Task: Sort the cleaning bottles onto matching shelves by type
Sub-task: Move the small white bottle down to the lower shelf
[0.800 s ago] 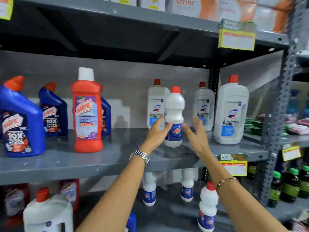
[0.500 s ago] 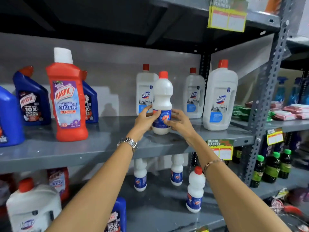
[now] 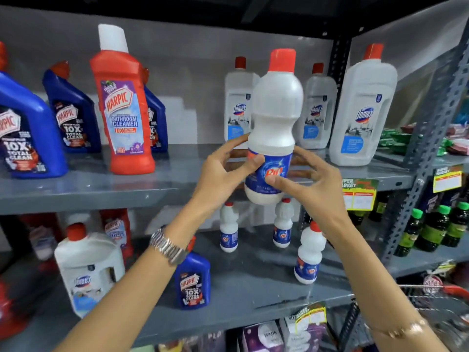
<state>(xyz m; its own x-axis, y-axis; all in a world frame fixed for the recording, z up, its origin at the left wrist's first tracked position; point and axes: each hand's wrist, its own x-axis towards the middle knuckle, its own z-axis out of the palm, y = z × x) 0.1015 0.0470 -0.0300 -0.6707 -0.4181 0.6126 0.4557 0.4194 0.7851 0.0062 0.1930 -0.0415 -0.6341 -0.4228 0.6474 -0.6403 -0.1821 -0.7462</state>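
A small white bottle with a red cap and a blue label is held upright in front of the upper grey shelf, off its surface. My left hand grips its label from the left, my right hand from the right. Three matching small white bottles stand on the lower shelf. Tall white Domex bottles stand at the upper shelf's right. Blue Harpic bottles and a red Harpic bottle stand at its left.
On the lower shelf stand a large white Domex jug, a blue Harpic bottle and red bottles behind. Dark green-capped bottles fill the neighbouring rack at right. A steel upright divides the racks. A wire basket sits low right.
Both hands closed around the small white bottle and lifted it off the upper shelf toward me. The camera view tilted downward, showing more of the lower shelf.
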